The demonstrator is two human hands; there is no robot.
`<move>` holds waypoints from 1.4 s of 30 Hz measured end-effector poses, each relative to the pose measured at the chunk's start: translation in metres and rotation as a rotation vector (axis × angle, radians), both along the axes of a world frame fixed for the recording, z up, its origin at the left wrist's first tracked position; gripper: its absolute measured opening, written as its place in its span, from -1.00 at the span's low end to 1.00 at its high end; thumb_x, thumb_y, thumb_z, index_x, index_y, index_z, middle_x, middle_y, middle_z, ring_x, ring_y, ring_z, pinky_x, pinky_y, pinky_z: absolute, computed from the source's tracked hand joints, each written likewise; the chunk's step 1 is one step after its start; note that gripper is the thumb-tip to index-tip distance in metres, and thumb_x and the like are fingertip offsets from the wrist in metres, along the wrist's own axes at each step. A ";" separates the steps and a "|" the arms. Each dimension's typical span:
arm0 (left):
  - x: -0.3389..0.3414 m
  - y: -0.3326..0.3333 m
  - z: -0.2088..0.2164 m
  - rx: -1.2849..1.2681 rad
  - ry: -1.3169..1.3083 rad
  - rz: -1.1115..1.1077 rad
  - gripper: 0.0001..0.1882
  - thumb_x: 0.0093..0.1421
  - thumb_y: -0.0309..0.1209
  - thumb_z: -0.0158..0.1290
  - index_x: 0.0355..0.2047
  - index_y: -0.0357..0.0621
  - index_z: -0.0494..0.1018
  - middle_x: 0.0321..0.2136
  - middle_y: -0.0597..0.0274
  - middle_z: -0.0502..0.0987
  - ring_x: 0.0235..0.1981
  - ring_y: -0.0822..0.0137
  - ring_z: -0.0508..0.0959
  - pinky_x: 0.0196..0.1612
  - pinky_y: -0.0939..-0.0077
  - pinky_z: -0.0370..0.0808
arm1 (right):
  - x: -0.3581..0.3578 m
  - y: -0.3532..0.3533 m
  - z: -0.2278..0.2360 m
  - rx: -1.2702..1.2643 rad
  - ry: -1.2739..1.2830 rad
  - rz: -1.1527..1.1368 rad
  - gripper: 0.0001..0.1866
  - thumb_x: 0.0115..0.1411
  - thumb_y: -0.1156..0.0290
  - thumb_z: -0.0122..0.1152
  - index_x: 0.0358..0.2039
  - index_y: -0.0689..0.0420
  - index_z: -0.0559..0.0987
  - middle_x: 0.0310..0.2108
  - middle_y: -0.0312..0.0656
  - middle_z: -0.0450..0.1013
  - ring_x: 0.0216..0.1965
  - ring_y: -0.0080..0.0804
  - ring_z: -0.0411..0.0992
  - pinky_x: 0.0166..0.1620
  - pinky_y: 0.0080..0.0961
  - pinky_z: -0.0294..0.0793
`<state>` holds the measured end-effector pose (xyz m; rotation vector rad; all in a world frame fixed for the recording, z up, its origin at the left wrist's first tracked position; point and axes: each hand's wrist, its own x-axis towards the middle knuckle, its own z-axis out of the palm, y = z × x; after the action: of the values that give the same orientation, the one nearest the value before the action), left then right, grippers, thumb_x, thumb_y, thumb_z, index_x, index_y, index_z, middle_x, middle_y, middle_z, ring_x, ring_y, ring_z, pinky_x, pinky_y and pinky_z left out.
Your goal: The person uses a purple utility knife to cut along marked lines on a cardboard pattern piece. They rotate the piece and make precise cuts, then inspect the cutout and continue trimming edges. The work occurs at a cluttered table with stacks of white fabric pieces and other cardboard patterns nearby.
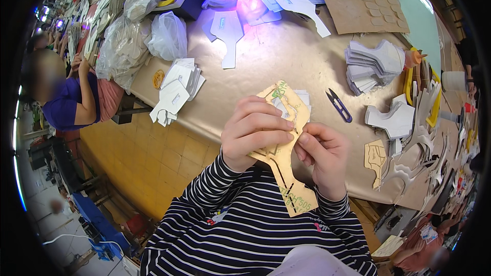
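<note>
Decent table [204, 105] room up left; left hand [255, 134] grips tan card [294, 189], right hand [326, 154] pinches its edge, snips [339, 106] and white stack [376, 61] crowding right.

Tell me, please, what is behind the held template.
A white piece partly shows beyond the template, at upper right, with the table around it. The template and left hand hide the rest.

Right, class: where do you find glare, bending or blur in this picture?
Head view: blue-violet light tints a white cut piece at the back, and the gold tabletop shines; head view: straight edges curve near the dark round border; head view: the yellowish template looks fairly sharp, while the seated person at left has a blurred head.
</note>
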<state>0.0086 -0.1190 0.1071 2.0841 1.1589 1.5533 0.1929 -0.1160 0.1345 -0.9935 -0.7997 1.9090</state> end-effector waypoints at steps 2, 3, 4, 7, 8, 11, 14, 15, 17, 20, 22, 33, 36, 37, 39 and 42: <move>0.001 -0.001 0.001 0.004 -0.004 0.019 -0.79 -0.07 -0.36 0.23 -0.36 -0.05 0.61 -0.28 0.31 0.62 -0.20 0.23 0.55 -0.05 0.23 0.44 | -0.001 0.001 0.000 0.000 0.029 0.006 -0.90 0.19 0.58 0.26 -0.29 0.35 0.59 -0.51 -0.19 0.53 -0.55 -0.61 0.45 -0.47 -0.65 0.40; 0.002 -0.001 0.001 0.005 -0.007 0.029 -0.79 -0.07 -0.36 0.23 -0.37 -0.05 0.61 -0.28 0.31 0.62 -0.20 0.23 0.55 -0.05 0.23 0.43 | -0.003 0.000 -0.001 0.121 -0.093 -0.021 -0.90 0.18 0.59 0.26 -0.30 0.35 0.59 -0.52 -0.19 0.53 -0.56 -0.60 0.44 -0.48 -0.64 0.40; 0.002 -0.001 0.001 0.011 -0.009 0.032 -0.79 -0.07 -0.35 0.23 -0.36 -0.05 0.61 -0.28 0.31 0.62 -0.20 0.24 0.55 -0.05 0.22 0.44 | -0.006 -0.002 -0.002 0.275 -0.238 -0.051 -0.90 0.16 0.60 0.27 -0.30 0.34 0.59 -0.54 -0.19 0.52 -0.57 -0.59 0.44 -0.49 -0.62 0.39; 0.002 -0.001 0.002 0.026 -0.003 0.036 -0.78 -0.06 -0.34 0.23 -0.35 -0.04 0.62 -0.28 0.33 0.62 -0.20 0.25 0.54 -0.05 0.22 0.43 | -0.009 0.000 -0.005 0.788 -0.607 -0.138 -0.90 0.12 0.63 0.29 -0.32 0.31 0.59 -0.56 -0.17 0.51 -0.59 -0.52 0.44 -0.50 -0.60 0.39; 0.001 -0.001 0.002 0.029 0.002 0.031 -0.78 -0.06 -0.34 0.23 -0.35 -0.04 0.62 -0.28 0.34 0.62 -0.20 0.26 0.54 -0.05 0.22 0.43 | -0.009 0.002 -0.006 0.957 -0.722 -0.165 -0.89 0.10 0.64 0.29 -0.33 0.31 0.59 -0.57 -0.16 0.50 -0.60 -0.49 0.45 -0.50 -0.59 0.39; 0.000 -0.002 0.004 0.033 0.043 0.040 -0.79 -0.05 -0.34 0.23 -0.34 -0.01 0.63 -0.27 0.39 0.61 -0.18 0.29 0.53 -0.03 0.23 0.41 | -0.010 0.003 -0.007 0.964 -0.706 -0.187 -0.87 0.06 0.66 0.31 -0.34 0.29 0.59 -0.57 -0.14 0.49 -0.61 -0.42 0.46 -0.52 -0.59 0.38; -0.002 -0.006 0.007 0.050 0.112 0.053 -0.79 -0.05 -0.34 0.22 -0.33 0.05 0.64 -0.26 0.47 0.61 -0.16 0.34 0.53 0.00 0.26 0.39 | -0.010 -0.001 -0.005 0.769 -0.527 -0.141 -0.90 0.10 0.65 0.28 -0.33 0.31 0.59 -0.56 -0.16 0.50 -0.59 -0.49 0.46 -0.50 -0.60 0.39; -0.002 -0.007 0.008 0.058 0.137 0.056 -0.79 -0.05 -0.34 0.22 -0.33 0.07 0.64 -0.25 0.50 0.61 -0.16 0.35 0.53 0.01 0.27 0.38 | -0.009 -0.003 -0.003 0.674 -0.489 -0.108 -0.91 0.13 0.65 0.26 -0.32 0.32 0.59 -0.55 -0.17 0.50 -0.57 -0.51 0.45 -0.49 -0.61 0.39; -0.001 -0.007 0.008 0.100 0.126 0.068 -0.77 -0.06 -0.34 0.23 -0.32 0.10 0.64 -0.24 0.53 0.61 -0.16 0.38 0.52 0.01 0.29 0.38 | -0.006 -0.006 0.002 0.500 -0.401 -0.058 -0.92 0.18 0.64 0.22 -0.30 0.35 0.58 -0.53 -0.19 0.50 -0.55 -0.56 0.43 -0.48 -0.63 0.39; -0.002 -0.007 0.008 0.129 0.129 0.070 -0.75 -0.07 -0.34 0.24 -0.31 0.13 0.65 -0.24 0.55 0.61 -0.15 0.41 0.52 0.01 0.31 0.37 | -0.002 -0.005 0.005 0.133 -0.098 0.009 -0.89 0.24 0.63 0.15 -0.26 0.40 0.58 -0.49 -0.22 0.49 -0.51 -0.60 0.41 -0.44 -0.68 0.39; -0.003 -0.006 0.008 0.137 0.126 0.061 -0.75 -0.07 -0.35 0.24 -0.31 0.13 0.65 -0.24 0.55 0.61 -0.15 0.41 0.52 0.01 0.31 0.37 | 0.001 -0.002 0.006 0.011 0.053 0.056 -0.88 0.26 0.62 0.13 -0.24 0.41 0.58 -0.48 -0.22 0.49 -0.51 -0.59 0.40 -0.43 -0.69 0.39; -0.003 -0.001 0.003 0.101 0.028 0.043 -0.84 0.06 -0.33 0.19 -0.31 0.08 0.63 -0.26 0.51 0.62 -0.17 0.39 0.52 -0.05 0.32 0.38 | -0.017 0.001 -0.010 1.005 -0.637 -0.188 -0.88 0.11 0.69 0.22 -0.30 0.40 0.57 -0.57 -0.13 0.48 -0.59 -0.46 0.43 -0.53 -0.65 0.32; -0.003 -0.001 0.002 0.117 0.038 0.057 -0.85 0.07 -0.34 0.19 -0.31 0.09 0.63 -0.27 0.50 0.63 -0.18 0.39 0.52 -0.05 0.32 0.38 | -0.015 0.000 -0.007 0.818 -0.555 -0.127 -0.88 0.14 0.66 0.22 -0.28 0.38 0.59 -0.55 -0.16 0.49 -0.58 -0.51 0.43 -0.53 -0.67 0.32; -0.004 -0.001 0.002 0.116 0.039 0.053 -0.85 0.07 -0.34 0.19 -0.31 0.09 0.63 -0.28 0.50 0.63 -0.18 0.39 0.53 -0.05 0.32 0.38 | -0.014 -0.002 -0.004 0.624 -0.450 -0.095 -0.88 0.15 0.63 0.24 -0.28 0.37 0.60 -0.56 -0.19 0.48 -0.58 -0.54 0.42 -0.52 -0.66 0.33; -0.005 -0.001 0.002 0.113 0.041 0.044 -0.86 0.07 -0.33 0.18 -0.32 0.09 0.63 -0.28 0.50 0.62 -0.19 0.39 0.53 -0.04 0.31 0.37 | -0.011 -0.003 -0.001 0.278 -0.215 -0.025 -0.90 0.18 0.59 0.25 -0.30 0.35 0.61 -0.56 -0.23 0.48 -0.58 -0.60 0.40 -0.52 -0.68 0.32; -0.006 0.000 0.003 0.102 0.038 0.011 -0.86 0.06 -0.33 0.18 -0.33 0.09 0.63 -0.28 0.50 0.62 -0.19 0.39 0.53 -0.03 0.30 0.37 | -0.003 0.004 0.000 -0.060 0.086 0.065 -0.91 0.21 0.59 0.22 -0.32 0.36 0.61 -0.55 -0.25 0.49 -0.58 -0.66 0.36 -0.54 -0.76 0.25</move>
<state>0.0025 -0.1191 0.1098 2.1841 1.1279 1.6162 0.1895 -0.1118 0.1348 -0.9244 -0.7364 2.0277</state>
